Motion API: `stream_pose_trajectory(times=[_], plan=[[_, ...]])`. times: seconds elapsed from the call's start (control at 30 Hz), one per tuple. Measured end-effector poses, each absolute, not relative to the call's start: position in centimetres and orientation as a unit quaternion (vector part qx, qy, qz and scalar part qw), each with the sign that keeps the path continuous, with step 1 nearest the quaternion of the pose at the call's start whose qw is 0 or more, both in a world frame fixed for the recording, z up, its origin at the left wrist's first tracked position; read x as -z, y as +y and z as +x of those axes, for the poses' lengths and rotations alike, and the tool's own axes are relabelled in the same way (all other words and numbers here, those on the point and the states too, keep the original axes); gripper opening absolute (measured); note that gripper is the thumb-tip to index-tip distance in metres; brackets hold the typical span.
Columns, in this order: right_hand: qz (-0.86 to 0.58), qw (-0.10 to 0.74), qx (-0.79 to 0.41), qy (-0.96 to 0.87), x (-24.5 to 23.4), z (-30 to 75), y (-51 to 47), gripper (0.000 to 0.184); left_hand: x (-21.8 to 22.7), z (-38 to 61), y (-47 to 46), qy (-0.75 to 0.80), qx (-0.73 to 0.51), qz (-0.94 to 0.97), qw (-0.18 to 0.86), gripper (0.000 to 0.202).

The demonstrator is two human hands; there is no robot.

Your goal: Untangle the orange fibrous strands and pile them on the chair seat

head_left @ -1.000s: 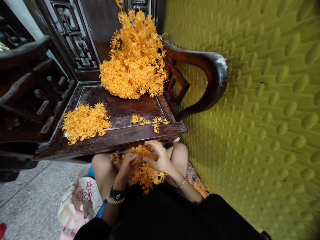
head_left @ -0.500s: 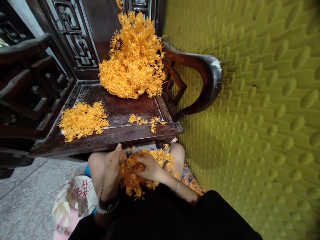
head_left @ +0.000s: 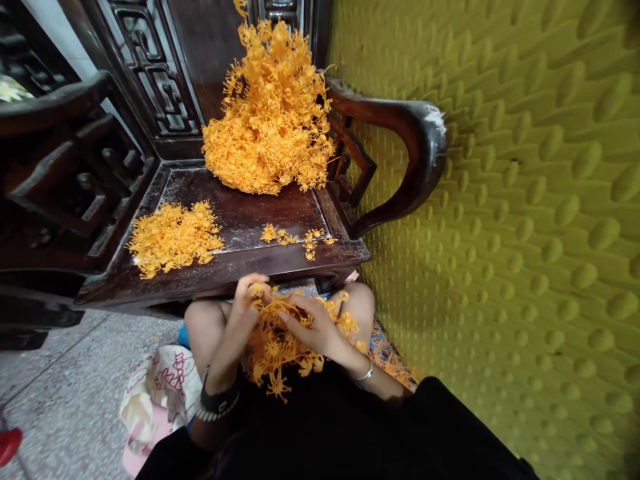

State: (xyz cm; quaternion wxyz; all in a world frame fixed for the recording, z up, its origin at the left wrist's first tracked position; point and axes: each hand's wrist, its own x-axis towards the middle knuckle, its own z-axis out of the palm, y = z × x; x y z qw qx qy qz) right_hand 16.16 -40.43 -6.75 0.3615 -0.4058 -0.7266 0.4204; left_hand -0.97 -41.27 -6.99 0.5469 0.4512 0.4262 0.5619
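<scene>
Over my lap, both hands are in a tangled bunch of orange, spidery plastic flower pieces (head_left: 275,350). My left hand (head_left: 245,310) is curled at the bunch's left upper side, its fingers bent around some of the pieces. From the right, my right hand (head_left: 317,327) pinches strands near the top of the bunch, thumb and fingers close together. Exactly which pieces each hand grips is partly hidden. On the wooden chair seat (head_left: 245,217) in front lie a large heap of the same pieces (head_left: 273,127), a smaller flat pile (head_left: 175,237) and a few loose ones (head_left: 311,243).
A curved wooden armrest (head_left: 420,147) stands on the right beside a yellow-green padded wall (head_left: 525,220). On the speckled floor (head_left: 65,387) at the left is a white and pink bag (head_left: 160,393). Something red (head_left: 9,445) shows at the lower left edge.
My left hand has risen and turned, its thumb no longer pointing up. My right hand has shifted slightly right, its fingers now at the bunch's top. The red thing has come into view.
</scene>
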Motion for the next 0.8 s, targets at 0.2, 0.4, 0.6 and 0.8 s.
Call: stream_pose_trajectory(times=[0.2,0.4,0.6,0.8], plan=[[-0.388,0.43,-0.488,-0.654,5.4,16.7,-40.3,0.021,8.3,-0.2,-41.0,0.445,-0.4,0.593,0.539,0.037],[-0.361,0.469,-0.64,-0.49,5.0,18.0,-40.2,0.035,8.1,-2.6,-40.8,0.447,-0.399,0.586,0.546,0.015],[-0.339,0.513,-0.695,-0.373,4.7,19.3,-39.6,0.051,8.4,-5.4,-41.3,0.451,-0.446,0.562,0.531,0.04],[-0.345,0.505,-0.694,-0.38,4.3,20.2,-39.3,0.054,10.0,-4.5,-41.9,0.436,-0.533,0.421,0.59,0.051]])
